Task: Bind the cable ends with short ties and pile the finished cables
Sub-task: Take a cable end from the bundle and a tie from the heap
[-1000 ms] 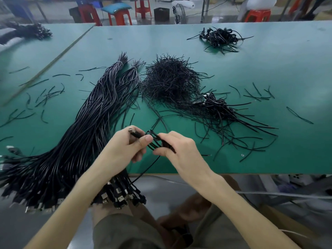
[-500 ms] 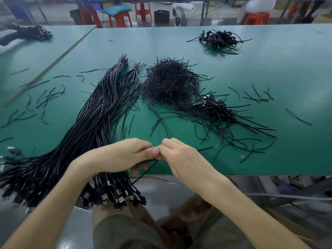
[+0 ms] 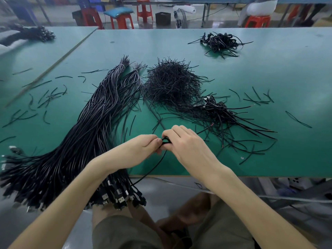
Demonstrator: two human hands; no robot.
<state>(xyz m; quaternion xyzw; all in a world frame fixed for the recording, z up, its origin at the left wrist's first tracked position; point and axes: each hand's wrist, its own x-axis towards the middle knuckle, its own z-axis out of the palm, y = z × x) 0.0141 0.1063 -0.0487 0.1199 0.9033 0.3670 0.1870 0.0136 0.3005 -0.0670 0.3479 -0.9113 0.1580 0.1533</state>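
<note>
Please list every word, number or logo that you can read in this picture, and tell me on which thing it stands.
No text can be read anywhere.
Cable plugs: bare metal ends, no legible marking.
Blue cushion: a small pale mark, too blurred to read.

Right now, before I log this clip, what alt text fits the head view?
The left hand and right hand pinch a black cable between them at the near edge of a green table, its tail hanging off the edge. A long bundle of cables lies to their left; a heap of short ties and a pile of coiled cables lie beyond.
</note>
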